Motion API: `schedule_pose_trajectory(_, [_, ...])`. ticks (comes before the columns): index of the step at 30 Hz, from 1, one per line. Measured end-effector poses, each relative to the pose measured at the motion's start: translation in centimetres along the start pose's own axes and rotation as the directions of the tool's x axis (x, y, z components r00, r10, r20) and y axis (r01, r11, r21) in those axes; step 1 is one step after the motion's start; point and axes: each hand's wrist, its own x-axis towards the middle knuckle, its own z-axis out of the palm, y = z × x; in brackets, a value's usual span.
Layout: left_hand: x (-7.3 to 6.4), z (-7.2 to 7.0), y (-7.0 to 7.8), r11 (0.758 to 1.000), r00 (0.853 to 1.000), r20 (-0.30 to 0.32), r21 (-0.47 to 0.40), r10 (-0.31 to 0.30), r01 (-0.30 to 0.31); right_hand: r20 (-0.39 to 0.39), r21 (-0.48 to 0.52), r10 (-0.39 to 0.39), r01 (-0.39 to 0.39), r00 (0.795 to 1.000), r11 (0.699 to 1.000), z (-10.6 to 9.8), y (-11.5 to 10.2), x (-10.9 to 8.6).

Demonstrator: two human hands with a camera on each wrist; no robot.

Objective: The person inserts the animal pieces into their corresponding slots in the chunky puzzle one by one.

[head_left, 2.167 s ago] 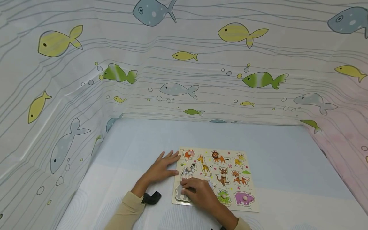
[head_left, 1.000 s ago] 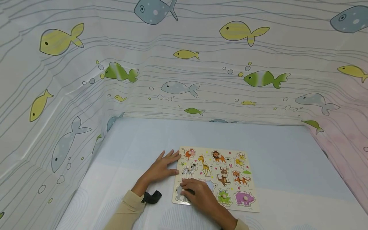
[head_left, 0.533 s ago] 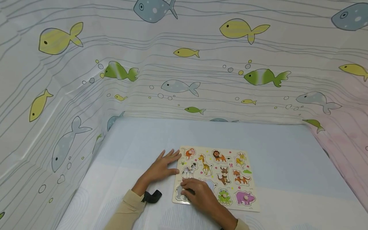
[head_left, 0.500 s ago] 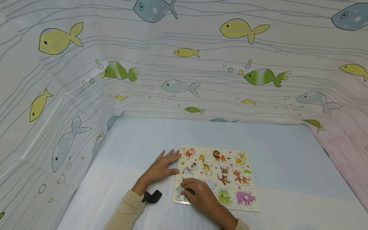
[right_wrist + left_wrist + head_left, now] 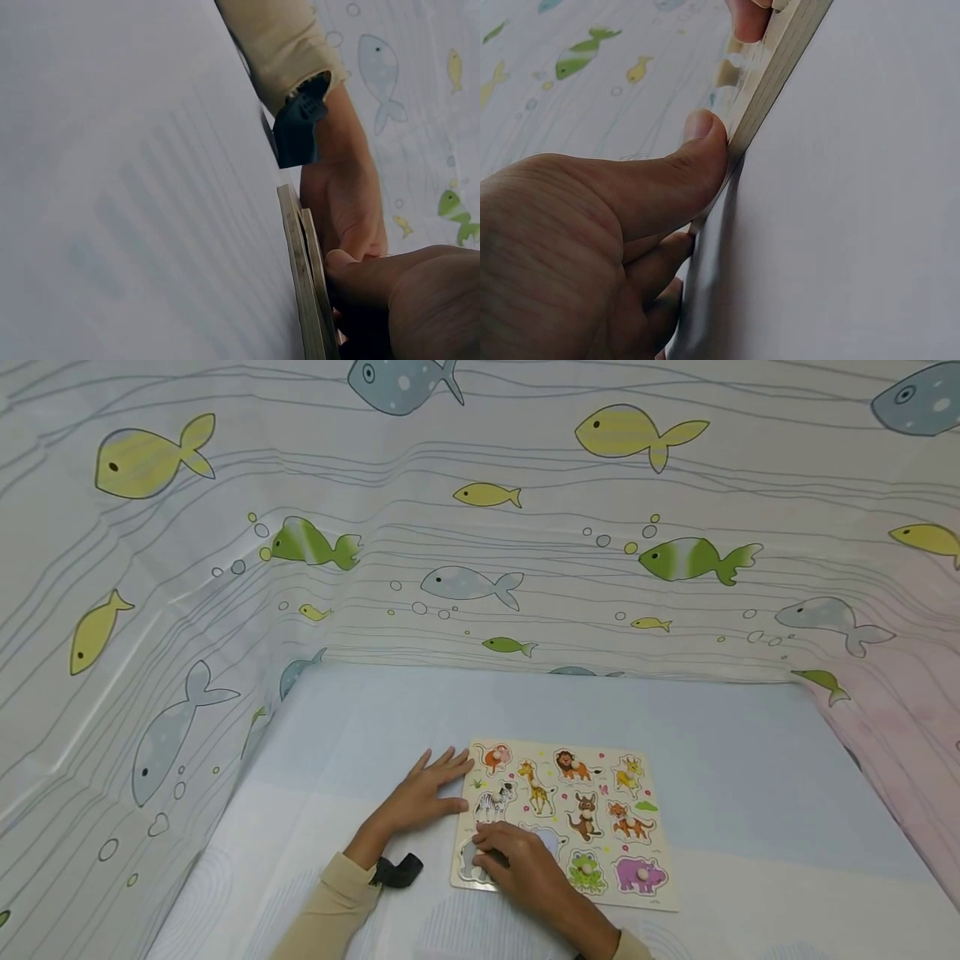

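A wooden peg puzzle board (image 5: 656, 847) with animal pieces lies on the table. My right hand (image 5: 525, 868) pinches a grey animal puzzle piece (image 5: 467, 860) at the board's near left corner and covers much of it. Seen from the right wrist, the edge of this piece (image 5: 316, 262) stands a little proud of the board. My left hand (image 5: 416, 797) lies along the board's left side, fingers spread and fingertips at the rim. In the left wrist view its thumb (image 5: 701, 161) presses against the board's side edge (image 5: 780, 79).
Other pieces sit in the board, among them a zebra (image 5: 495, 802), a giraffe (image 5: 534, 787), a frog (image 5: 587, 877) and a purple hippo (image 5: 637, 877). A pale cloth covers the table (image 5: 750, 777). Fish-patterned sheets (image 5: 465, 535) hang behind and at both sides.
The grey piece lies lower and flatter, with less of its near edge showing than about two seconds ago. Both hands have stayed almost in place.
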Motion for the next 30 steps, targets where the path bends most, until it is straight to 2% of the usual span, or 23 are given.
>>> schedule_pose_trajectory(12, [0.12,0.17,0.13,1.0,1.0,0.009,0.001,-0.016,0.016,0.009,-0.021,-0.014,0.014,1.0,1.0,-0.11,0.19,-0.13])
schedule_pose_trajectory(17, [0.11,0.04,0.14,1.0,1.0,-0.01,0.016,0.005,-0.005,-0.003,-0.016,-0.035,0.034,0.999,0.999,-0.03,0.45,-0.04])
schedule_pose_trajectory(30, [0.1,0.07,0.02,1.0,1.0,-0.011,0.011,-0.002,0.002,-0.004,-0.008,-0.054,0.054,0.999,0.999,-0.01,0.6,0.09])
